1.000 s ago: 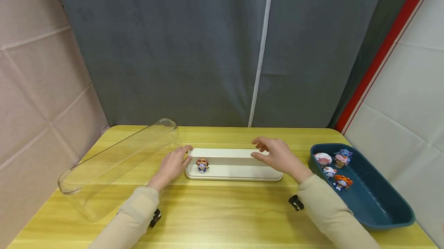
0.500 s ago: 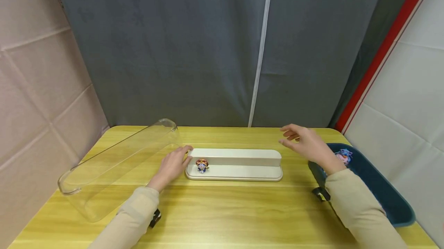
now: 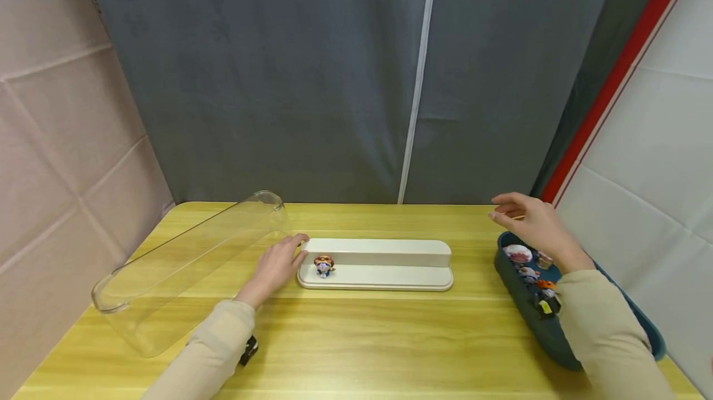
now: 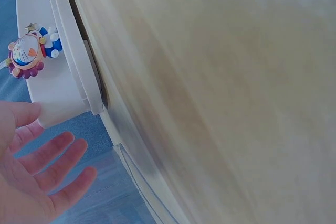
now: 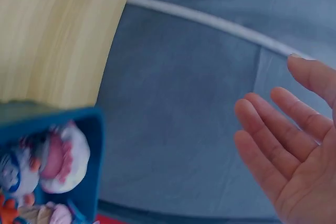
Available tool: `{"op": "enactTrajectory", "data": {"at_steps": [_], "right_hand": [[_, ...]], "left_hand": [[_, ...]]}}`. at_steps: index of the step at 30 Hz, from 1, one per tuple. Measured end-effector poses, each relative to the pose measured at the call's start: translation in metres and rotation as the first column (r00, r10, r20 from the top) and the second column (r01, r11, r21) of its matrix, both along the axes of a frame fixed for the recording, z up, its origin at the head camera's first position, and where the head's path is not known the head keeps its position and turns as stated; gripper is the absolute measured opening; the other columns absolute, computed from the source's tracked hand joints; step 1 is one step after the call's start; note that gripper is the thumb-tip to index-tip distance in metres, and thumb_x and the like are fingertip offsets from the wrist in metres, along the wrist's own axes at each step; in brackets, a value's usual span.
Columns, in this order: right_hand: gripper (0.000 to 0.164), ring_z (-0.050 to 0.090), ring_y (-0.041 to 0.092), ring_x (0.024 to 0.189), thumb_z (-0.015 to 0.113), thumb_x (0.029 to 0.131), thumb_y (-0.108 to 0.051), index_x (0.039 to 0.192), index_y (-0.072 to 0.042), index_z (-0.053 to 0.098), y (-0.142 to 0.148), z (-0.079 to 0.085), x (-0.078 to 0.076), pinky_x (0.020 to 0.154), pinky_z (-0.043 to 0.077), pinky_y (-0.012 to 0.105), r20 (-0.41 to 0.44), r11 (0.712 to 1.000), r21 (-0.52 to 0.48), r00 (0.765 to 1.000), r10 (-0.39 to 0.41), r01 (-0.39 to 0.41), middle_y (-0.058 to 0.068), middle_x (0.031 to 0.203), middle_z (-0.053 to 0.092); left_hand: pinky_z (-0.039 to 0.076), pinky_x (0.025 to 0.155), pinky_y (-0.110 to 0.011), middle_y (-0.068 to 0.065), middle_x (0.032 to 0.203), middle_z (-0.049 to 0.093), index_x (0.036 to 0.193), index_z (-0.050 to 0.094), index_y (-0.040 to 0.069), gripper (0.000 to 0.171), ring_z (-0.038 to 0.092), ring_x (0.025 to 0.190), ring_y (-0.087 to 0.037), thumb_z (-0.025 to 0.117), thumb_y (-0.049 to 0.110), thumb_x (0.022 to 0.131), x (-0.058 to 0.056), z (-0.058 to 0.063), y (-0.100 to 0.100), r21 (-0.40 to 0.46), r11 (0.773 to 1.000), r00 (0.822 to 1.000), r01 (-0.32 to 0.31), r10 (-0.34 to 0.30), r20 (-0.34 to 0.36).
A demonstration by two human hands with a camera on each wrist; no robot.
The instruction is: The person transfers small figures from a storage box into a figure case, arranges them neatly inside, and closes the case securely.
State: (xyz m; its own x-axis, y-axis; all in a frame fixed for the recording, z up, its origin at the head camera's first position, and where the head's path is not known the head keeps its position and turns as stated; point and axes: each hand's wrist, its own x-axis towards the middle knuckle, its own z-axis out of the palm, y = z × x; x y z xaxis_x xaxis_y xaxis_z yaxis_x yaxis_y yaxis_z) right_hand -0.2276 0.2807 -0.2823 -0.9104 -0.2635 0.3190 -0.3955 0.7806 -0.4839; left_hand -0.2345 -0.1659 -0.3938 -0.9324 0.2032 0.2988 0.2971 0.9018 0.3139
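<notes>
Wooden table [image 3: 356, 338] before grey curtain [image 3: 278, 78]. Left hand [image 3: 275, 264] spread at end of white stand [image 3: 390, 277]; right hand [image 3: 535, 226] empty, loosely spread near blue bin [image 3: 520, 308]. Toys [image 3: 519, 254] several in bin, one on stand; probably light, hard, slippery, best pinched round the body.

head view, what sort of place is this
Probably a small curtained-off booth, perhaps set up for recording: a grey curtain hangs behind the wooden table, and creased pale sheets close off both sides.
</notes>
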Motion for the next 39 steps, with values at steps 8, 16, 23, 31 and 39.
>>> {"op": "enactTrajectory", "data": {"at_steps": [8,16,23,31,39], "right_hand": [[0.037,0.054,0.037,0.088,0.053,0.089,-0.026,0.113,0.003,0.052,0.036,-0.011,-0.006,0.073,0.041,0.053,0.015,0.998,-0.02,0.998,-0.053,0.053,0.023,0.098,0.058],[0.035,0.056,0.036,0.085,0.055,0.088,-0.024,0.106,0.006,0.056,0.061,-0.022,-0.007,0.07,0.044,0.044,0.053,0.996,0.032,0.995,-0.084,0.082,0.021,0.092,0.061],[0.037,0.054,0.025,0.076,0.056,0.087,-0.03,0.097,0.006,0.058,0.081,-0.035,-0.005,0.063,0.043,0.032,0.229,0.993,0.055,0.967,-0.112,0.102,0.015,0.088,0.062],[0.039,0.055,0.024,0.079,0.055,0.088,-0.027,0.102,0.01,0.056,0.104,-0.051,-0.003,0.067,0.047,0.036,0.452,0.997,0.04,0.889,-0.071,0.06,0.014,0.091,0.061],[0.048,0.055,0.025,0.088,0.056,0.087,-0.029,0.111,0.012,0.048,0.115,-0.062,0.001,0.072,0.044,0.043,0.609,0.998,-0.001,0.791,-0.051,0.065,0.013,0.099,0.058]], "left_hand": [[0.044,0.057,-0.039,-0.008,0.093,0.059,0.112,0.054,0.014,0.027,0.055,0.069,-0.024,0.058,0.022,0.087,-0.001,0.0,0.0,-0.012,1.0,1.0,0.006,-0.006,-0.007],[0.045,0.06,-0.04,-0.008,0.095,0.059,0.112,0.054,0.014,0.027,0.056,0.073,-0.025,0.057,0.022,0.087,-0.001,0.0,0.001,-0.006,1.0,1.0,0.002,-0.002,0.003],[0.044,0.058,-0.04,-0.008,0.094,0.059,0.113,0.054,0.014,0.027,0.056,0.073,-0.025,0.057,0.023,0.087,0.001,0.002,0.002,-0.009,1.0,1.0,0.004,-0.004,0.009],[0.044,0.056,-0.038,-0.008,0.093,0.059,0.112,0.054,0.014,0.027,0.056,0.071,-0.024,0.057,0.022,0.087,0.001,0.001,0.003,-0.009,1.0,1.0,0.006,-0.006,0.005],[0.044,0.057,-0.039,-0.008,0.096,0.059,0.112,0.054,0.013,0.027,0.056,0.073,-0.024,0.058,0.021,0.087,0.001,0.003,0.004,0.001,1.0,1.0,0.002,-0.002,0.018]]}}
